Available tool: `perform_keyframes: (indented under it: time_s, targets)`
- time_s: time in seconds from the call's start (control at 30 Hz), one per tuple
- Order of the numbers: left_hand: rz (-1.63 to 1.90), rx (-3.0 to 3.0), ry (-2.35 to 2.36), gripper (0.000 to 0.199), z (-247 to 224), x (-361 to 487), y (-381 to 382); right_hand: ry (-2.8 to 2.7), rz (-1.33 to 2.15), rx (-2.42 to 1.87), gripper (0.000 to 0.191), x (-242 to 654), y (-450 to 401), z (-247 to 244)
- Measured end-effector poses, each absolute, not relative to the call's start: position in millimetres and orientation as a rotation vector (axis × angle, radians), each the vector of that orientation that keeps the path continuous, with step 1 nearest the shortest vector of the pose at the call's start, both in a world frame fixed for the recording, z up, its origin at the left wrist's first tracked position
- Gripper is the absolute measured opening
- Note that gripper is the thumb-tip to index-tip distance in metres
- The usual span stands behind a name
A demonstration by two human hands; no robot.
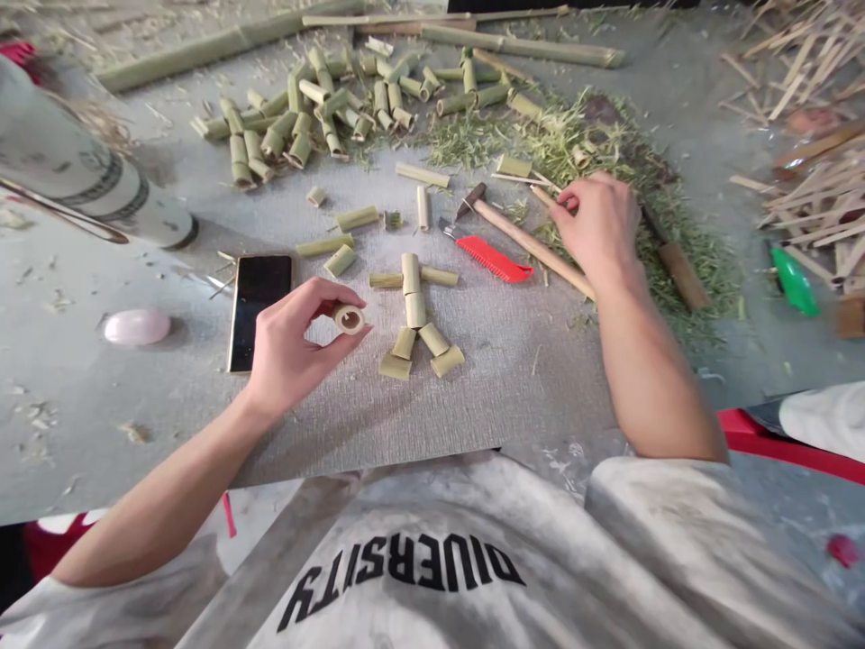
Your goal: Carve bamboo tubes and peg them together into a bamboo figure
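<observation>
My left hand [290, 338] grips a short bamboo tube [350, 318] between thumb and fingers, its hollow end turned toward me. My right hand [600, 221] is closed, the fingers pinching a thin bamboo stick [542, 195] beside the pile of green shavings [628, 153]. Between the hands lies a figure of bamboo pieces [414, 309], with a cross-piece and two spread legs. A hammer [531, 236] with a wooden handle and a red utility knife [493, 259] rest by my right forearm. Several cut pieces, such as a bamboo length [357, 218], lie beyond the figure.
A phone [260, 297] and a pale pink oval object [137, 327] lie to the left, near a patterned cylinder [95, 171]. At the back are a heap of bamboo tubes [297, 117] and long poles [520, 45]. A wooden-handled blade [679, 270] and thin strips [811, 216] are right.
</observation>
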State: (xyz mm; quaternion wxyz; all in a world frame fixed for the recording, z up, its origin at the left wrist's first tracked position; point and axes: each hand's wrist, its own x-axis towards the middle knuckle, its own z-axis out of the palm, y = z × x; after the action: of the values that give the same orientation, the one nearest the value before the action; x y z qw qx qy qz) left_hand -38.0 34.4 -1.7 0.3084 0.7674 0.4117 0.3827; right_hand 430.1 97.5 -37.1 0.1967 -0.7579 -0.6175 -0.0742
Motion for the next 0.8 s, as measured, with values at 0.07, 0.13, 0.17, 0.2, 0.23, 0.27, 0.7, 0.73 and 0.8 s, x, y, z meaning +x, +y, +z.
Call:
perform_keyframes:
  time_s: [0.07, 0.13, 0.17, 0.2, 0.23, 0.27, 0.7, 0.73, 0.8]
  targets:
    - [1.015, 1.981, 1.083, 0.024, -3, -39, 35, -1.745, -0.217, -2.083, 0.016, 432, 99, -41]
    - [1.019, 1.946, 1.072, 0.027, -3, -39, 35, -1.768, -0.233, -2.099, 0.013, 432, 99, -42]
    - [1.02, 1.927, 1.066, 0.028, -3, -39, 35, -1.78, -0.24, -2.124, 0.011, 431, 99, -42]
    - [1.019, 1.902, 1.061, 0.027, -2, -39, 35, -1.786, -0.246, -2.156, 0.008, 430, 99, -41]
    - [1.026, 1.871, 1.054, 0.026, -2, -38, 35, -1.784, -0.252, -2.185, 0.005, 429, 99, -39]
    - [1.033, 1.833, 1.048, 0.024, -1, -37, 35, -1.775, -0.255, -2.208, 0.004, 427, 99, -37]
    - [1.115, 1.72, 0.981, 0.027, 9, -33, 31, -1.626, -0.334, -2.426, 0.039, 383, 95, 3]
    - [1.112, 1.722, 0.976, 0.024, 10, -33, 31, -1.652, -0.359, -2.396, 0.036, 381, 94, 5]
    - [1.114, 1.724, 0.963, 0.022, 10, -34, 30, -1.712, -0.407, -2.302, 0.028, 375, 88, 9]
